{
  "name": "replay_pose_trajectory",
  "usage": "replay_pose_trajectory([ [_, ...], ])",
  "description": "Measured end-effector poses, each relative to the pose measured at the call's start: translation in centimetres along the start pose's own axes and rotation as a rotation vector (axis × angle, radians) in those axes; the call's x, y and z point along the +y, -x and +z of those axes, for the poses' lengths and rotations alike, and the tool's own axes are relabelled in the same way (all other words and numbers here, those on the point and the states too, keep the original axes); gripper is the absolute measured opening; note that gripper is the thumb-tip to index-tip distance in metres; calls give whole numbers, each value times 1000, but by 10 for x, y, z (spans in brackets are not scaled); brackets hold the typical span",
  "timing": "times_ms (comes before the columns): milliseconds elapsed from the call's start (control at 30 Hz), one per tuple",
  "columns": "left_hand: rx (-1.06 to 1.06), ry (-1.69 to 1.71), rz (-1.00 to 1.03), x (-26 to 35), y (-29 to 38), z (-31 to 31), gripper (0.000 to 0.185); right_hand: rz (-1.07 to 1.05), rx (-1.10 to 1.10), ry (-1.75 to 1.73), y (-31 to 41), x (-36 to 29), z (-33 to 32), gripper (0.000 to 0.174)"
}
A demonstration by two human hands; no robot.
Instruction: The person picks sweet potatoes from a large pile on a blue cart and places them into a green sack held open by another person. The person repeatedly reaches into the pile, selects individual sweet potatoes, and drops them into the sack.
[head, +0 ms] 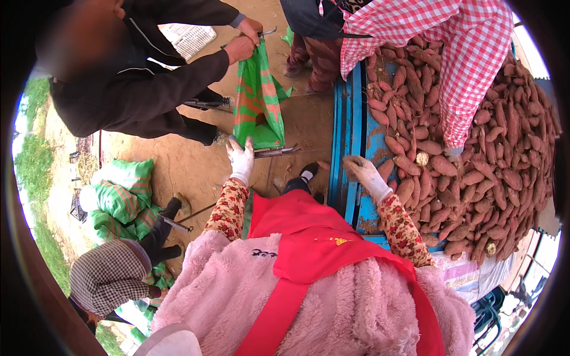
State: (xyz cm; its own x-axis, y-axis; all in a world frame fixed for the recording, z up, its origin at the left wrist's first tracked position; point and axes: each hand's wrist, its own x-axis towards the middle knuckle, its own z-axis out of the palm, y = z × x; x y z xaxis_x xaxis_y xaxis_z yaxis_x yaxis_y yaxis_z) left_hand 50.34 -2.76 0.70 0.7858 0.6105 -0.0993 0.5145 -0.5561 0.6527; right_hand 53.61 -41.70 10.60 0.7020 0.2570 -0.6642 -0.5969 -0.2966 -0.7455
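Observation:
My left hand [241, 158], in a white glove, is at the lower edge of a green and orange woven sack [259, 109], its fingers apart beside a metal rod [276, 152]. Whether it touches the sack or rod is unclear. Across the sack, a person in dark clothes grips its far edge near a metal hook [268, 32]. My right hand [366, 174], in a dirty white glove, is above the blue metal edge of a truck bed [347, 133]; its fingers are curled and no object shows in them. Red-skinned sweet potatoes [476, 187] lie heaped just right of it.
A person in red checked clothes reaches into the heap. Filled green sacks [120, 191] lie on the ground at left, near a bent-over person in a checked top [109, 276]. A white plastic crate [189, 40] stands at the top. A metal tool [176, 223] lies near the filled sacks.

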Motion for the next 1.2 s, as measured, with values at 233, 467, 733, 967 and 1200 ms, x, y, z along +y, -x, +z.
replay_pose_trajectory([
  [233, -132, 38, -158, -2, -18, 2, 93, -42, 2, 33, -8, -5, 6, 37],
  [467, -158, 233, -256, 9, -34, -7, 88, -193, 12, 134, -28, -77, 10, 33],
  [733, -68, 947, -413, 43, -142, -54, 35, -309, -65, 374, -120, -157, 58, 42],
  [967, -514, 412, -20, 93, -180, -33, 62, -442, 290, 702, -244, -237, 106, 63],
  [1200, -195, -7, 269, 133, -245, 13, 89, -272, 228, 819, -306, -270, 109, 67],
])
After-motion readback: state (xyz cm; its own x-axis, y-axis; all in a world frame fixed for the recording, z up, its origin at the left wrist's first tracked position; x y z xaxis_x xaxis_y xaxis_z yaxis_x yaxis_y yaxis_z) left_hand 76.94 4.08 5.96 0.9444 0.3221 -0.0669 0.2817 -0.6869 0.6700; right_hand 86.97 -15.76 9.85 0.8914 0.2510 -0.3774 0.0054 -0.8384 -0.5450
